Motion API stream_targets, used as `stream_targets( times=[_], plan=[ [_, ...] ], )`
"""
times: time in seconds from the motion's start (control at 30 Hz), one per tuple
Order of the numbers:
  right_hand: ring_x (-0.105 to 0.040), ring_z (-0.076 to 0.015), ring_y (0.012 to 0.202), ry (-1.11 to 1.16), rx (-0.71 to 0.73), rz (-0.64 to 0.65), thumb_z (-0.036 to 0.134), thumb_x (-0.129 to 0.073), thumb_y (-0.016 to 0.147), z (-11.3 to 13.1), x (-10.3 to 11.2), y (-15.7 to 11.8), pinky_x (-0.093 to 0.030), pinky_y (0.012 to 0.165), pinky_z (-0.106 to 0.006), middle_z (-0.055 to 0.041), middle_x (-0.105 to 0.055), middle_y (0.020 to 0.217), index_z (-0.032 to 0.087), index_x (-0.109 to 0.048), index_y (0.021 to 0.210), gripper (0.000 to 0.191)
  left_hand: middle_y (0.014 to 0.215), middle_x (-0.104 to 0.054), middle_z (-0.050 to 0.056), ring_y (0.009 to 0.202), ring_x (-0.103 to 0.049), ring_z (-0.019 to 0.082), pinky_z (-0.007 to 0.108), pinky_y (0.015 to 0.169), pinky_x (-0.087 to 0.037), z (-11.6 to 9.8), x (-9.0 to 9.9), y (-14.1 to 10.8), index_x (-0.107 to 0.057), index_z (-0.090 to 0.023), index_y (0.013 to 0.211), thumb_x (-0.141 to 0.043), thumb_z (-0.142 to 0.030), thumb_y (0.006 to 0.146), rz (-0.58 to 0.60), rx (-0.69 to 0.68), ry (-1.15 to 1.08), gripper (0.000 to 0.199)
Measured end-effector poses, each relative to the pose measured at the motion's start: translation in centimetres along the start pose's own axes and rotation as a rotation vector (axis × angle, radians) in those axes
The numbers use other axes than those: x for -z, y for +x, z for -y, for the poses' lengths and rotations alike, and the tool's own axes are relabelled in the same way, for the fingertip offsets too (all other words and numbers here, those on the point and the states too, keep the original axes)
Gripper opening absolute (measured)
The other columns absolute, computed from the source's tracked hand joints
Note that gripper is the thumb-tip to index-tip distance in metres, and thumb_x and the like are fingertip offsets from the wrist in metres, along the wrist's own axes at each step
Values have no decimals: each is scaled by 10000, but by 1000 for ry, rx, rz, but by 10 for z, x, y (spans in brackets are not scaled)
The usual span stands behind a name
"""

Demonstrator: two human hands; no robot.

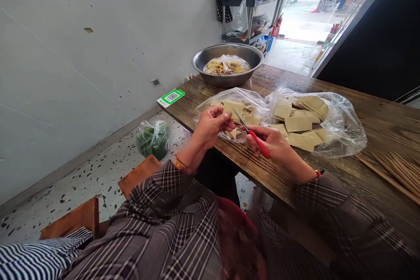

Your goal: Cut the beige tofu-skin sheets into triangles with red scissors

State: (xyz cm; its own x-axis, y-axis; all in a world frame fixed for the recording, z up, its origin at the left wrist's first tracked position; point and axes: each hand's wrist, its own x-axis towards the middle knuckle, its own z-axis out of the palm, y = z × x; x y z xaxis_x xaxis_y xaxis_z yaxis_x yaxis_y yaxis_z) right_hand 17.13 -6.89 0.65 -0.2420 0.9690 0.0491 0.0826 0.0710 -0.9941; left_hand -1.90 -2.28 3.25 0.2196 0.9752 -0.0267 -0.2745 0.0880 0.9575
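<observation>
Between its thumb and fingers, my left hand [211,126] pinches a square tofu sheet [232,109], held up above the left plastic bag [244,95]. My right hand [271,141] grips red-handled scissors [259,142], whose blades point up and left toward the sheet's edge. Whether the blades touch the sheet I cannot tell. Smaller cut pieces [251,120] lie in the left bag beneath my hands. Just right of it, larger tofu sheets [298,123] rest on an opened clear plastic bag [348,133].
Behind the bags stands a metal basin [226,79] with a bagged yellowish food inside. Wooden sticks [398,168] lie at the table's right. A green QR card [172,97] sits on the left corner. A bag of greens [152,139] and wooden stools [74,218] are on the floor.
</observation>
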Motion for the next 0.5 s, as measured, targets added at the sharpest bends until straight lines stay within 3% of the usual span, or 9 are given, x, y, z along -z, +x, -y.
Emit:
stream_targets(
  times=[0.23,0.5],
  plan=[
    [-517,-110,547,-3,-37,-17,541,-787,723,-2,-2,-1,-436,496,-253,11,-598,630,152,-772,1070,521,612,-650,-8,494,-624,92,186,485,-478,0,-2,-3,-572,-138,778,-853,-309,701,70,51,30,338],
    [-452,-97,503,-47,-10,-47,517,-793,719,-1,-1,0,-338,436,-235,30,-545,575,134,-781,1064,516,605,-647,-7,496,-629,93,181,483,-480,-1,1,0,-540,-141,773,-827,-264,722,86,71,19,316]
  ],
)
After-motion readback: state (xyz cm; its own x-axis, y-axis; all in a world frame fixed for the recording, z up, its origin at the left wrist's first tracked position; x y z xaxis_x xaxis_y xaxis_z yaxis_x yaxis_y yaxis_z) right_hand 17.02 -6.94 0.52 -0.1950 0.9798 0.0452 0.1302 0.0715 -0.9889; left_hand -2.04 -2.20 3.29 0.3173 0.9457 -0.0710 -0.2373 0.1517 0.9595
